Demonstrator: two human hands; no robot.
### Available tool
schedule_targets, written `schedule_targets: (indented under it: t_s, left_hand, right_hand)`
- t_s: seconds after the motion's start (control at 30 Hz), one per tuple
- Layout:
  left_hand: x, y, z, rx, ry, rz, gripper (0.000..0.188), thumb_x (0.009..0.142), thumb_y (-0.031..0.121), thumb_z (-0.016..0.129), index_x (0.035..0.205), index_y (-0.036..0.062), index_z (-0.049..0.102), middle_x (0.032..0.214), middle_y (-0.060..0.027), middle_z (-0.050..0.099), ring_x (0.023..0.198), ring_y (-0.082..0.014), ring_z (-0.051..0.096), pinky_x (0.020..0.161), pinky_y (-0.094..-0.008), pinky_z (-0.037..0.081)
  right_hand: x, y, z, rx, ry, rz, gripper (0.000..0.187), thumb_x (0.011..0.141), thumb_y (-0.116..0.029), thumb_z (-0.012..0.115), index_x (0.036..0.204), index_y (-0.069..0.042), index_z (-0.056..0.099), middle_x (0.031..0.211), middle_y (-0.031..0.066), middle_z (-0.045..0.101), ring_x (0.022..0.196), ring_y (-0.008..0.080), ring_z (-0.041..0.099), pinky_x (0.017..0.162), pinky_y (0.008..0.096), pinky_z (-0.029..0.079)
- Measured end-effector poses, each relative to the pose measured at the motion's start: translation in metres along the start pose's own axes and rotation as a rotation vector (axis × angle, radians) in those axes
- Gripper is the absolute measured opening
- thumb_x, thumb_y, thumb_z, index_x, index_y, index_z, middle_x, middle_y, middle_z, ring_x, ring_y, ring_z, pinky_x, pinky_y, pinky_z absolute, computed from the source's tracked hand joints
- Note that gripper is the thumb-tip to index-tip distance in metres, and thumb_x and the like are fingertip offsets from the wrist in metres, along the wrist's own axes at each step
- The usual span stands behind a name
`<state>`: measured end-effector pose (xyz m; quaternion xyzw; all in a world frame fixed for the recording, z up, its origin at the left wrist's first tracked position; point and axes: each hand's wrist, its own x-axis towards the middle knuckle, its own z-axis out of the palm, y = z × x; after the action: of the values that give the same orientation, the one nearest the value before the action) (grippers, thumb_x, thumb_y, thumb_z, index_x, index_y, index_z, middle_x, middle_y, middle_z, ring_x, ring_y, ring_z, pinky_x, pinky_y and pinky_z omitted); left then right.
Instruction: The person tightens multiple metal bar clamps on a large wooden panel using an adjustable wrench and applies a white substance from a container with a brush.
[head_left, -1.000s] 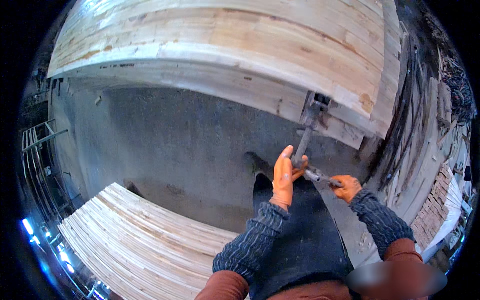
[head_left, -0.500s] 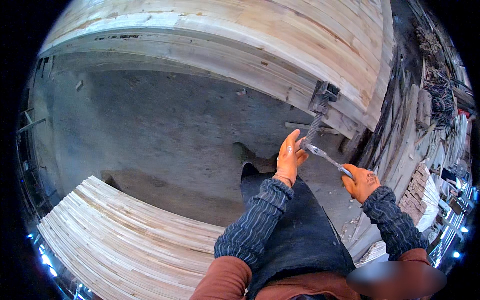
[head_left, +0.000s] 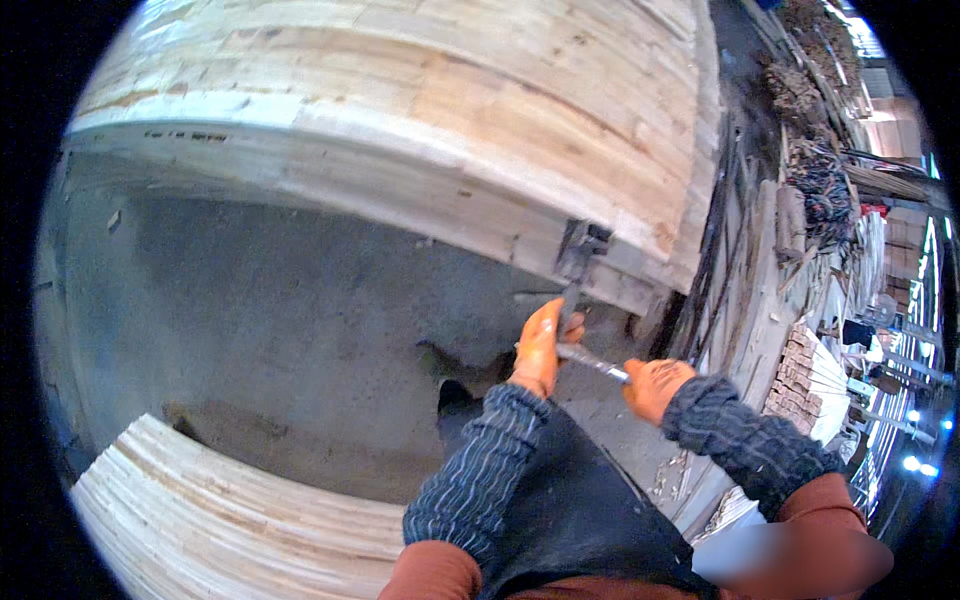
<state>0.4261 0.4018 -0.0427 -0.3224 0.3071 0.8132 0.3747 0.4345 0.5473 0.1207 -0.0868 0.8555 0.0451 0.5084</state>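
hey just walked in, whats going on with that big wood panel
A person in orange gloves holds a metal wrench in the right hand. The left hand is where the wrench meets a metal rod, which leads up to a metal block at the edge of the large wooden panel. Stacked wooden strips lie at lower left.

A grey floor [head_left: 280, 310] — darker in patches — spreads below, and white lights [head_left: 911, 464] glare at far right.
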Motion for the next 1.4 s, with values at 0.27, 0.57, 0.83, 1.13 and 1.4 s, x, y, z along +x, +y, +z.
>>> schedule_targets:
  t_s: [0.27, 0.57, 0.83, 1.13, 1.4]
  left_hand:
    - [-0.005, 0.008, 0.009, 0.035, 0.03, -0.017, 0.046, 0.098, 0.039, 0.041, 0.131, 0.0073, 0.049, 0.1, -0.0127, 0.069, 0.087, -0.0236, 0.067, 0.074, -0.0361, 0.054]
    - [-0.016, -0.011, 0.046, 0.333, 0.408, 0.52, 0.036, 0.096, 0.019, 0.041, 0.119, -0.0027, 0.057, 0.093, -0.0111, 0.067, 0.079, -0.0182, 0.064, 0.075, -0.0334, 0.052]
    - [-0.002, -0.029, 0.051, 1.19, 0.676, 1.036, 0.036, 0.088, 0.014, 0.051, 0.116, -0.0075, 0.059, 0.089, -0.0209, 0.066, 0.081, -0.0287, 0.066, 0.075, -0.0363, 0.051]
    - [-0.022, -0.035, 0.006, 0.768, 0.403, 0.654, 0.065, 0.085, 0.031, 0.064, 0.136, -0.003, 0.042, 0.116, -0.0193, 0.063, 0.107, -0.027, 0.06, 0.094, -0.0347, 0.045]
    - [-0.122, -0.001, -0.052, 0.562, 0.371, 0.372, 0.068, 0.089, 0.036, 0.064, 0.141, 0.0006, 0.037, 0.116, -0.015, 0.062, 0.105, -0.0237, 0.06, 0.091, -0.034, 0.047]
  right_hand:
    - [-0.003, -0.004, -0.009, 0.288, -0.049, 0.116, 0.028, 0.092, -0.027, 0.047, 0.097, -0.003, 0.058, 0.082, 0.0206, 0.067, 0.079, 0.0394, 0.066, 0.07, 0.0487, 0.05]
    - [0.058, 0.059, 0.063, 0.386, -0.038, -0.135, 0.033, 0.09, -0.03, 0.05, 0.12, -0.016, 0.054, 0.091, 0.0161, 0.069, 0.083, 0.0369, 0.066, 0.072, 0.0471, 0.05]
    - [0.175, 0.091, 0.134, 0.577, 0.14, -0.598, 0.044, 0.083, -0.027, 0.059, 0.126, -0.018, 0.056, 0.108, 0.0139, 0.066, 0.097, 0.0313, 0.064, 0.081, 0.0411, 0.05]
    - [0.053, 0.069, 0.123, 0.721, 0.083, -0.294, 0.026, 0.079, -0.029, 0.056, 0.096, -0.011, 0.063, 0.087, 0.0171, 0.066, 0.086, 0.0365, 0.064, 0.075, 0.0459, 0.049]
    - [-0.055, 0.095, 0.092, 0.648, -0.038, 0.045, 0.041, 0.085, -0.04, 0.059, 0.105, -0.006, 0.069, 0.085, 0.0119, 0.07, 0.068, 0.0234, 0.068, 0.07, 0.0376, 0.055]
